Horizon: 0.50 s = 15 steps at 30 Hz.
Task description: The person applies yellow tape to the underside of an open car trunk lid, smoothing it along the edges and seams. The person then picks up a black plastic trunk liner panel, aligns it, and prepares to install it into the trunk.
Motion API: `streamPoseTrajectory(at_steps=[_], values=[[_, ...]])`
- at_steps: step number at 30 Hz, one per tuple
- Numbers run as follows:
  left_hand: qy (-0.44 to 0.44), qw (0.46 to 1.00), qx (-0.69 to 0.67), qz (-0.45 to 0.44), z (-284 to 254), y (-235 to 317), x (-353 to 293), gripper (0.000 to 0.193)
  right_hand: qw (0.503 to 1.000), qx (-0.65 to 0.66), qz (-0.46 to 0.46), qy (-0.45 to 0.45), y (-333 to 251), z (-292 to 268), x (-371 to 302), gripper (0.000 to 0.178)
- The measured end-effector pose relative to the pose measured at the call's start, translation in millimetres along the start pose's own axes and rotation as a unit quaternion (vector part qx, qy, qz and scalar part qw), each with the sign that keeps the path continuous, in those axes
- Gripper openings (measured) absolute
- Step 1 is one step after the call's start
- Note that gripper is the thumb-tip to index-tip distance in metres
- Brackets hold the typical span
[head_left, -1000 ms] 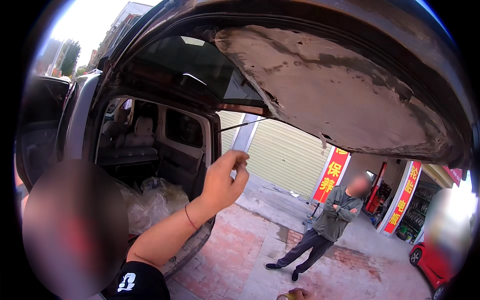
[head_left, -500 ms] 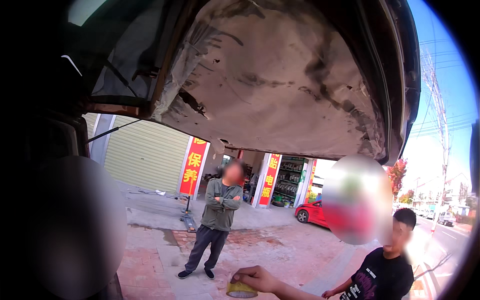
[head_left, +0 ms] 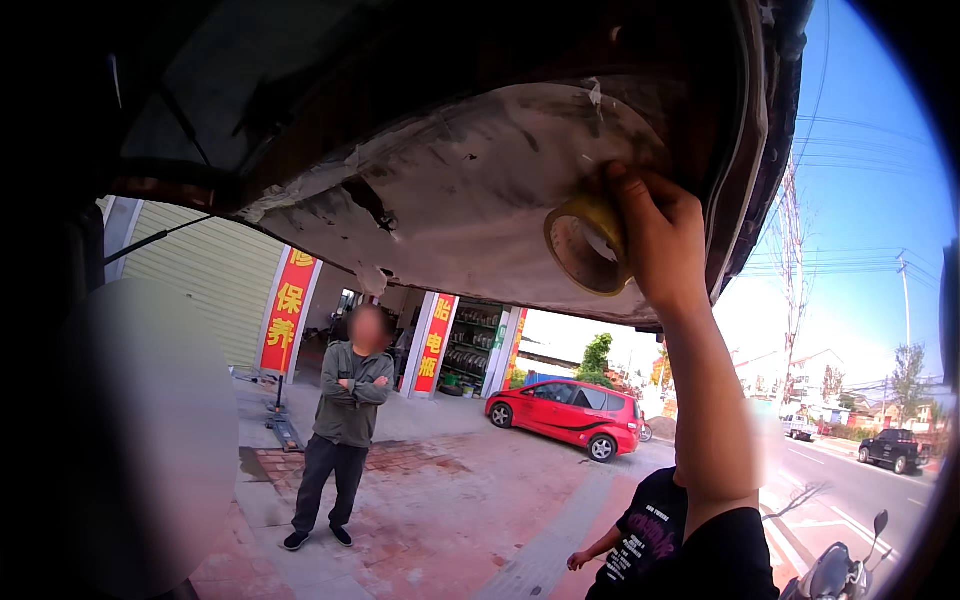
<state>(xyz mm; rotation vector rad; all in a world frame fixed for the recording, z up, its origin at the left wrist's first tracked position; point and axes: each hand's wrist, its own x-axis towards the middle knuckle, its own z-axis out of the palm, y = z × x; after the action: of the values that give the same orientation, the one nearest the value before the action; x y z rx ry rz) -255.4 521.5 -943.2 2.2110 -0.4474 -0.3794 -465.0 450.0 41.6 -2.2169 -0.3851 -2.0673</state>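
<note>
Raised in front of me, my right hand [head_left: 655, 230] is closed on a roll of yellowish tape [head_left: 575, 245], with the fingers at the roll's upper right rim. The roll is close under the pale, stained hood lining [head_left: 450, 190]; whether it touches the lining I cannot tell. Dark smudges and a torn hole [head_left: 372, 205] mark the lining. A bit of it hangs down at the front edge. My left hand is not in view.
The raised hood's dark edge [head_left: 750, 170] curves down on the right. Ahead stands a person [head_left: 350, 400] with folded arms. Another person in a black T-shirt [head_left: 640, 530] is close by at lower right. A red car [head_left: 570, 415], a floor jack [head_left: 285, 430] and a parked scooter [head_left: 835, 575] are around.
My right hand has risen with the tape roll from the lower edge up to the hood lining. The view has shifted to the right, bringing the whole red car into sight.
</note>
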Motion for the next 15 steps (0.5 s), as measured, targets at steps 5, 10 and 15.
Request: streamPoseTrajectory(at_steps=[5,10,15], values=[[-0.039,0.996,0.001,0.077,6.2,25.0,-10.7,0.066,0.962,0.015,-0.256,-0.097,-37.7,24.5,9.2,0.036],[-0.077,0.996,-0.01,0.054,-14.7,40.3,-21.2,0.063,0.961,-0.072,-0.22,-0.148,-76.1,68.7,31.2,0.033],[-0.064,0.997,-0.026,0.039,-63.8,54.1,-43.7,0.056,0.891,-0.132,-0.376,-0.217,-82.2,47.3,23.2,0.025]])
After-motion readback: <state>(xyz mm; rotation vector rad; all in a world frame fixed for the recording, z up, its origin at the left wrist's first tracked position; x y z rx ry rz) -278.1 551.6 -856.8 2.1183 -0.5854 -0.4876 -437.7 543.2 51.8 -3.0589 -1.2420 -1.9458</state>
